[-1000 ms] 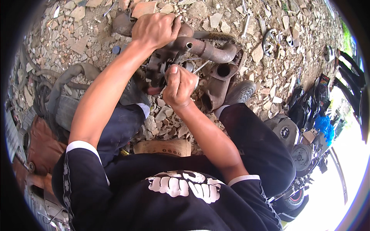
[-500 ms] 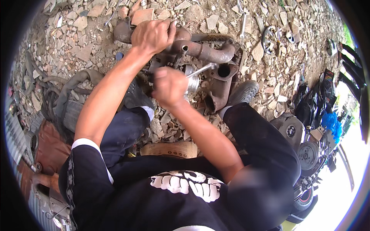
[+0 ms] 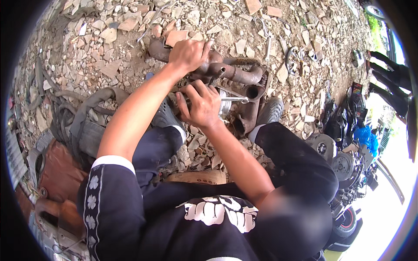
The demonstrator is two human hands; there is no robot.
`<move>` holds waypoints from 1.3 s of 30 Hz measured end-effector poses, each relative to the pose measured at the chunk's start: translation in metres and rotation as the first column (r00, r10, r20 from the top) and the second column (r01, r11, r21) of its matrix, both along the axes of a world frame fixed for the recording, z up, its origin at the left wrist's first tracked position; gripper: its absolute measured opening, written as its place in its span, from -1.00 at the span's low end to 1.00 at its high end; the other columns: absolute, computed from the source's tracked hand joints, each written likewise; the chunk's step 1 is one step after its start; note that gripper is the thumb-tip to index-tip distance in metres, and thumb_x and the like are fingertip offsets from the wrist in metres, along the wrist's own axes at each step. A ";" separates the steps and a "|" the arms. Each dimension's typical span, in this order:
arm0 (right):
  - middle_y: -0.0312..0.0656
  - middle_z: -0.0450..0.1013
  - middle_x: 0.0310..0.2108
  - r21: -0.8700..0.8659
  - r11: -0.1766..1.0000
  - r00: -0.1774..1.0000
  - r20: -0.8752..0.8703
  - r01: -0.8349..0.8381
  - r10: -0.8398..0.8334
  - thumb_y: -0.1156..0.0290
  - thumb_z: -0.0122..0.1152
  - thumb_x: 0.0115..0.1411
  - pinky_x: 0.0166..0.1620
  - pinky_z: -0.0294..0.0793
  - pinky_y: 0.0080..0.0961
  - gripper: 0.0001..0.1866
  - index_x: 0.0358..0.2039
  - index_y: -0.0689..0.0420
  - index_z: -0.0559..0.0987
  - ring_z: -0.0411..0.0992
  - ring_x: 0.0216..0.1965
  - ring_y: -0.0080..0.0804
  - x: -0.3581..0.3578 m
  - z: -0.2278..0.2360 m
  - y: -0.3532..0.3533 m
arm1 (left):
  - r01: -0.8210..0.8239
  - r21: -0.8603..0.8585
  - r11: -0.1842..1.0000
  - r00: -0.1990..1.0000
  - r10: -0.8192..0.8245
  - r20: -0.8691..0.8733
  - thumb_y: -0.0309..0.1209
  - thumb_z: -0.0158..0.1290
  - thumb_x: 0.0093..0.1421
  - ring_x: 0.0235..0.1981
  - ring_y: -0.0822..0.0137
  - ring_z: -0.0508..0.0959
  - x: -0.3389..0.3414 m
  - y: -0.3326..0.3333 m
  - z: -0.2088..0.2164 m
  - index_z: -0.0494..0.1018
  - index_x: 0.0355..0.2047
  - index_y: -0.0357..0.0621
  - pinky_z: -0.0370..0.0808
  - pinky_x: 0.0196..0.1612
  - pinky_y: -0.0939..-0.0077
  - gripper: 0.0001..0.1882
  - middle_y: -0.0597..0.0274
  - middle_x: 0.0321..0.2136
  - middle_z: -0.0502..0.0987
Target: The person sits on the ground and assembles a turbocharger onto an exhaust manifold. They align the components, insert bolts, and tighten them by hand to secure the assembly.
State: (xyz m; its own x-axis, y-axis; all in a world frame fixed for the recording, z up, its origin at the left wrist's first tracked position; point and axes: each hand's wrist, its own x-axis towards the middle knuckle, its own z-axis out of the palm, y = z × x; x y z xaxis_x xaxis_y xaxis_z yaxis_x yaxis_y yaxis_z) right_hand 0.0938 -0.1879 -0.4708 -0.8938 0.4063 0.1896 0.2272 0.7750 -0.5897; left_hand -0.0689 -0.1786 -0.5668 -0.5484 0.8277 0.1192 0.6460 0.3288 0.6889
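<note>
My left hand (image 3: 189,55) is closed over the rusty pipe assembly, which looks like an exhaust manifold (image 3: 244,76), lying on the rubble. Nearer to me, my right hand (image 3: 201,105) is loosely curled over a metal wrench (image 3: 236,99), thumb apart from the fingers. The wrench's bare end sticks out to the right of that hand, beside the round opening of a rusty flanged pipe (image 3: 250,114). Under the wrench shows a silvery round metal part (image 3: 225,106), partly covered by my right hand. Whatever lies under both palms is hidden.
My shoes (image 3: 271,110) flank the parts. Another wrench (image 3: 268,47) and a dark ring-shaped part (image 3: 292,61) lie beyond on the broken tiles. Old hoses (image 3: 93,99) are heaped at left. Machine parts (image 3: 345,166) and a blue plastic bag (image 3: 366,138) sit at right.
The view has shifted, so the scene sits further right. My right hand has loosened from a blurred fist, and the wrench has swung from slanting upward to nearly level. My left hand stays on the manifold.
</note>
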 end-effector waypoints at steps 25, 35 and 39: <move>-0.27 0.36 -0.55 -0.748 0.523 0.539 -0.264 0.409 -0.800 -0.05 -0.31 0.52 -0.50 0.32 -0.56 -0.47 -0.47 0.03 0.39 0.27 -0.54 -0.58 0.116 0.010 0.141 | -0.150 -0.329 0.932 0.988 0.130 -0.082 0.07 -0.28 0.47 -0.33 -0.08 0.71 0.002 -0.007 0.006 0.68 -0.33 -0.06 0.65 -0.18 0.06 -0.36 -0.12 -0.41 0.68; 0.04 0.57 0.00 0.284 0.642 0.618 0.180 0.712 -0.765 0.32 0.16 0.33 0.27 0.40 -0.08 -0.73 -0.09 0.19 0.65 0.52 0.08 -0.09 0.154 -0.050 0.223 | -0.146 -0.391 0.909 0.987 0.106 -0.123 0.01 -0.21 0.44 -0.28 -0.13 0.70 0.001 0.001 0.003 0.68 -0.30 -0.04 0.65 -0.11 0.06 -0.45 -0.12 -0.35 0.69; -0.03 0.64 -0.32 -0.082 0.966 0.944 0.247 0.247 -0.221 0.57 0.18 0.11 -0.18 0.64 -0.28 -0.84 -0.34 0.15 0.70 0.64 -0.32 -0.17 0.147 -0.063 0.156 | -0.159 -0.478 0.864 0.987 0.126 -0.101 0.01 -0.21 0.43 -0.25 -0.12 0.70 0.004 0.003 0.014 0.68 -0.22 -0.01 0.65 -0.07 0.06 -0.48 -0.09 -0.32 0.70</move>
State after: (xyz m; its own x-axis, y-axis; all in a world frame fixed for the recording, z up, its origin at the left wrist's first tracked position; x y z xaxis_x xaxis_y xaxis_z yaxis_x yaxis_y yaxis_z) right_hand 0.2406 -0.0319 -0.5340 -0.7849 0.6157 -0.0706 0.5356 0.6167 -0.5769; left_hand -0.0645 -0.1753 -0.5527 -0.6697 0.7042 -0.2358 0.6041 0.7012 0.3786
